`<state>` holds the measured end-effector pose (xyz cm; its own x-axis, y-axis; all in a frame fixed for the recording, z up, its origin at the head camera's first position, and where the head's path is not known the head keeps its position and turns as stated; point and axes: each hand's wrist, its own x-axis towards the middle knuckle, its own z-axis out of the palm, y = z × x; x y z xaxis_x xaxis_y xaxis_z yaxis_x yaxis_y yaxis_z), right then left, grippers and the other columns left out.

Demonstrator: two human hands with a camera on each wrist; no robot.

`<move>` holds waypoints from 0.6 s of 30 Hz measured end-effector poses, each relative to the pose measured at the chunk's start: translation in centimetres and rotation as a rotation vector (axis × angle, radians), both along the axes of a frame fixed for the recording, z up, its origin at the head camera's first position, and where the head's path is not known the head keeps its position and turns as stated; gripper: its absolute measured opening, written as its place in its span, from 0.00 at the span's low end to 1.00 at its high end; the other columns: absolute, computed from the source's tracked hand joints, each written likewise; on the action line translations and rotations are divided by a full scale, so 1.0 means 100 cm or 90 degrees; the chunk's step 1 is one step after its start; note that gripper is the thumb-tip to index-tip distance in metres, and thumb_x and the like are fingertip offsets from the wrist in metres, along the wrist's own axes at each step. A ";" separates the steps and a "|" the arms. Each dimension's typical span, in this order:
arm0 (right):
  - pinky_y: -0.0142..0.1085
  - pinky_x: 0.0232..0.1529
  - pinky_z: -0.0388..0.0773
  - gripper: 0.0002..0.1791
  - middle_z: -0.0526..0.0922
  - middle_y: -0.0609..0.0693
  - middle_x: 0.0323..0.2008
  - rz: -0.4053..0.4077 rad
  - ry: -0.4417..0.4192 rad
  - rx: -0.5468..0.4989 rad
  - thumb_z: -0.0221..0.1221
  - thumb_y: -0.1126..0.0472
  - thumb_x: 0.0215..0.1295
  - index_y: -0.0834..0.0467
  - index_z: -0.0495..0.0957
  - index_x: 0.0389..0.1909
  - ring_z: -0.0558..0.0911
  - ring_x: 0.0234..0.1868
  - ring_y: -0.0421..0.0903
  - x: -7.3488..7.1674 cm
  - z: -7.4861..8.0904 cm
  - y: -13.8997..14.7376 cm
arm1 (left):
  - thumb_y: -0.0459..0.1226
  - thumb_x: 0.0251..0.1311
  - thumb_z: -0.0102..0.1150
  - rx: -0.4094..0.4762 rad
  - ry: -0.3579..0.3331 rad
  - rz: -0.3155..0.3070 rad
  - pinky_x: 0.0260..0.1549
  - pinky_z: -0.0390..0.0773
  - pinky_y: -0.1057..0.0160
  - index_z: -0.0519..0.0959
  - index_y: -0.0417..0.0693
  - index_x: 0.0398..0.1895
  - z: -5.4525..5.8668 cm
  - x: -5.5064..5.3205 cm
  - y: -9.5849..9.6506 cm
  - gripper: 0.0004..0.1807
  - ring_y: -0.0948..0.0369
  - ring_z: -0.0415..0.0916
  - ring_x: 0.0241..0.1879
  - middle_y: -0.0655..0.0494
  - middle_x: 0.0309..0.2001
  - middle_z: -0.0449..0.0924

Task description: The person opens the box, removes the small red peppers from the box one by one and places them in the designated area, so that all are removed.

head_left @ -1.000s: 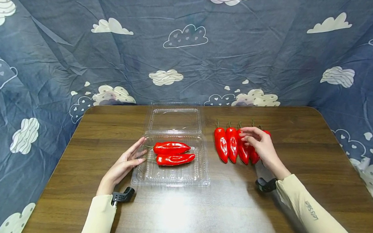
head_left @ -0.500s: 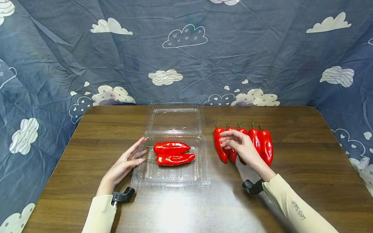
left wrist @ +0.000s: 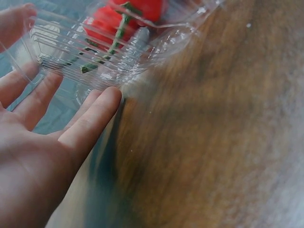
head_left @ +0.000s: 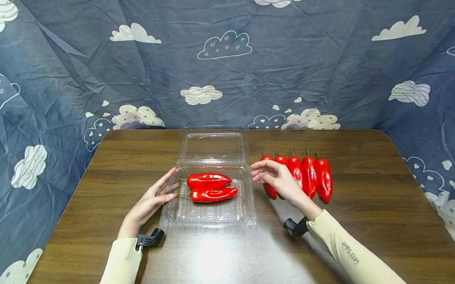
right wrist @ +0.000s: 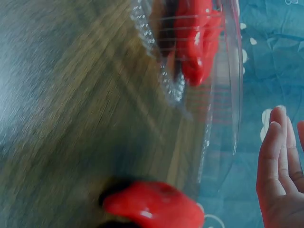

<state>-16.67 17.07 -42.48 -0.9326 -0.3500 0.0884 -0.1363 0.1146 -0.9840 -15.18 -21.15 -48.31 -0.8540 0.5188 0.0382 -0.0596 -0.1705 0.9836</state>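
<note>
A clear plastic clamshell box (head_left: 206,215) lies unfolded on the table with two red peppers (head_left: 210,181) side by side in its base, stems to the left. My left hand (head_left: 150,200) rests against the left wall of the box, fingers extended; in the left wrist view its fingertips touch the ribbed plastic by the green stems (left wrist: 118,35). My right hand (head_left: 278,178) holds nothing and hovers between the box's right edge and a row of several red peppers (head_left: 309,176), partly covering the leftmost ones. In the right wrist view its fingers (right wrist: 271,156) are extended beside the box.
The open lid (head_left: 213,145) lies behind the base, close to the table's back edge. A brown wooden table (head_left: 366,191) carries everything, and a blue cloud-print cloth (head_left: 224,80) hangs behind it.
My right hand has moved left across the pepper row toward the box, uncovering the peppers on the right. My left hand, the box and its two peppers have stayed in place.
</note>
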 end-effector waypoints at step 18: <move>0.47 0.48 0.79 0.19 0.77 0.73 0.44 0.106 -0.010 0.016 0.45 0.78 0.60 0.74 0.72 0.52 0.78 0.44 0.68 -0.002 0.004 -0.030 | 0.22 0.64 0.45 -0.002 0.000 0.002 0.61 0.66 0.60 0.43 0.44 0.76 0.001 0.000 0.000 0.40 0.37 0.42 0.69 0.47 0.76 0.36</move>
<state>-16.86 14.02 -42.10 -0.8627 -0.5016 0.0641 -0.1403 0.1156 -0.9833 -15.14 -21.12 -48.25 -0.8558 0.5159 0.0370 -0.0584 -0.1674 0.9842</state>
